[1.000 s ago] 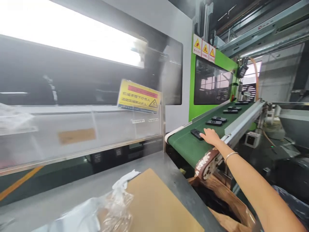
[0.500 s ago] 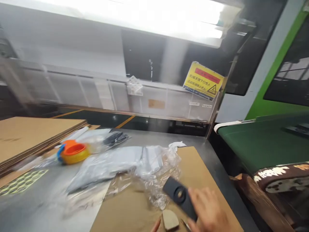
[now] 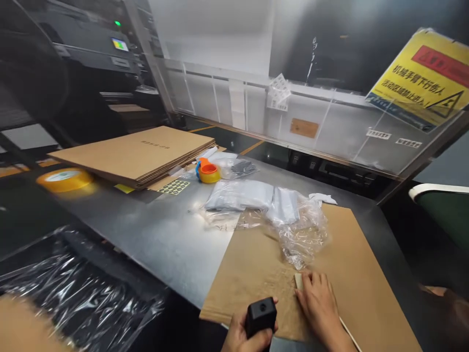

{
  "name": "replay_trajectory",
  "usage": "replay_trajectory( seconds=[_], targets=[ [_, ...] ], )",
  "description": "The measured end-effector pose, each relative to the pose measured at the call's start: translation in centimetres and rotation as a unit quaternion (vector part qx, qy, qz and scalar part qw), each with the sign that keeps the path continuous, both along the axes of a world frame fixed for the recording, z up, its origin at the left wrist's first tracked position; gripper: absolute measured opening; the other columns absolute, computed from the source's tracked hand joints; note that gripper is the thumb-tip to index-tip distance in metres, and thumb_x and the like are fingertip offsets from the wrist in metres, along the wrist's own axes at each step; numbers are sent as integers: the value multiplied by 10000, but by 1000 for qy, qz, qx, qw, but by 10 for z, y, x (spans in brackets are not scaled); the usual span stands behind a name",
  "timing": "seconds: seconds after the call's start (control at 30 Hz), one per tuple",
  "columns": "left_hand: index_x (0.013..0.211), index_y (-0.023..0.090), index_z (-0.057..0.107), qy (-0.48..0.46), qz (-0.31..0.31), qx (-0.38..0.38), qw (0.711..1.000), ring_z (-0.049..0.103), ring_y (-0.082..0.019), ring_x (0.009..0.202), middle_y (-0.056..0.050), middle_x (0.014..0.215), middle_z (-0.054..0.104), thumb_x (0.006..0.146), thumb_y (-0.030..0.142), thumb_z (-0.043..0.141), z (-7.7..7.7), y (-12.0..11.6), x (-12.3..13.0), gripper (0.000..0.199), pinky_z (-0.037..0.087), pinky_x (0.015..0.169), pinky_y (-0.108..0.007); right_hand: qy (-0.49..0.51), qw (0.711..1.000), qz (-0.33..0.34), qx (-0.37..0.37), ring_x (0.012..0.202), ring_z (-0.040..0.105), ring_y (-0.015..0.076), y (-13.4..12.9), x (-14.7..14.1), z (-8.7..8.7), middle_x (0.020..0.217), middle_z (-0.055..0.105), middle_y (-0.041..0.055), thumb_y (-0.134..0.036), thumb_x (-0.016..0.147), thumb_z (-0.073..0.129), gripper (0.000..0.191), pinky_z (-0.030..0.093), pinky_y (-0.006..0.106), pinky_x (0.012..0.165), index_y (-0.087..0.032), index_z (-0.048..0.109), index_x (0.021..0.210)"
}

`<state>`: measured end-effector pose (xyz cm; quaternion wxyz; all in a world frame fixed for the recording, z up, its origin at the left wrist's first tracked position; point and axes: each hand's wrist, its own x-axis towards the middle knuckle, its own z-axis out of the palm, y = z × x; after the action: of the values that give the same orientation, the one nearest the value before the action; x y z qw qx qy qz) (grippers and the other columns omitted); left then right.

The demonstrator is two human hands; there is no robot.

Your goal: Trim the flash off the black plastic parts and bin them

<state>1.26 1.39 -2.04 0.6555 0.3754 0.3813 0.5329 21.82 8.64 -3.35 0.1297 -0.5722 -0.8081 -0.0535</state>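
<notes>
My left hand [image 3: 242, 337] is closed around a black block-shaped device [image 3: 261, 315] with a small round hole in its end, held at the near edge of the cardboard. To its right, my right hand [image 3: 319, 300] rests on the brown cardboard sheets [image 3: 366, 278] with its fingers curled over a small beige piece [image 3: 298, 281]. Only that piece's left edge shows past the fingers. A thin pale strip [image 3: 350, 333] lies beside my right wrist. Just beyond the hand is crumpled clear plastic film [image 3: 302, 239], joined to pale grey plastic bags [image 3: 245, 194].
An orange-yellow tape dispenser [image 3: 209, 173] and a sticker sheet [image 3: 175, 187] lie on the metal table [image 3: 164, 239]. Stacked cardboard [image 3: 146, 149] and a yellow tape roll [image 3: 66, 180] are farther left. A black plastic-lined bin [image 3: 80, 288] stands below. A clear barrier [image 3: 256, 105] crosses behind.
The black device has passed from my right hand to my left. My right hand has come down onto the beige piece. The view has swung left and down.
</notes>
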Motion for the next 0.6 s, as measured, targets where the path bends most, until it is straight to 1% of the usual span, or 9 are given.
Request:
replay_trajectory(
  seconds=[0.07,0.13,0.23,0.27,0.33,0.4,0.43,0.5,0.6],
  targets=[
    [1053,153,651,43,-9,53,998,503,-138,578,-59,717,651,657,392,661,-8,-4,-6,463,380,554,-258,22,999,37,-24,837,578,264,-6,-2,6,904,619,111,-266,799,549,229,508,405,708,-167,612,997],
    [1032,146,651,100,-16,120,988,518,-152,592,-61,707,633,687,362,612,-10,-4,-12,409,391,562,-263,91,991,78,-58,910,577,209,-16,-5,23,970,605,77,-302,844,508,257,505,315,769,-201,561,1073],
    [946,145,652,192,-31,214,957,505,-147,568,-42,647,588,705,279,569,-2,-1,-17,288,381,552,-254,249,950,159,-100,953,576,177,-37,-18,59,1025,575,73,-282,875,465,300,493,256,797,-214,492,1166],
    [892,148,650,219,-40,231,947,487,-139,551,-30,620,566,703,251,568,2,-1,-18,231,372,546,-251,277,935,199,-98,950,576,184,-44,-25,69,1032,564,84,-276,871,473,325,495,262,792,-209,482,1189],
    [732,162,629,251,-52,244,935,448,-127,520,-9,567,515,707,225,569,9,-1,-18,91,356,537,-251,281,915,278,-82,895,575,194,-56,-41,83,993,550,98,-302,874,483,372,503,273,744,-198,470,1231],
    [611,178,586,244,-33,244,938,423,-127,495,2,526,476,688,248,614,14,-3,-18,108,352,535,-261,264,908,318,-66,809,554,186,-63,-54,86,917,530,94,-374,891,456,407,501,278,670,-194,465,1256],
    [600,184,585,235,-16,243,941,423,-131,488,2,516,475,666,257,646,16,-4,-19,116,356,538,-268,260,908,322,-59,779,536,182,-66,-59,85,888,515,88,-399,901,430,416,493,282,644,-196,463,1263],
    [687,189,632,230,-7,245,942,463,-151,508,-18,544,527,640,231,673,18,-7,-22,76,374,564,-281,265,910,314,-46,762,507,177,-68,-61,80,875,493,84,-376,914,400,405,475,292,624,-202,448,1277],
    [810,177,656,260,-70,277,922,504,-167,538,-48,592,588,672,172,606,19,-9,-24,146,371,563,-284,287,908,301,-43,772,500,174,-71,-56,73,890,488,80,-274,891,442,428,466,295,629,-213,411,1313]
  ],
)
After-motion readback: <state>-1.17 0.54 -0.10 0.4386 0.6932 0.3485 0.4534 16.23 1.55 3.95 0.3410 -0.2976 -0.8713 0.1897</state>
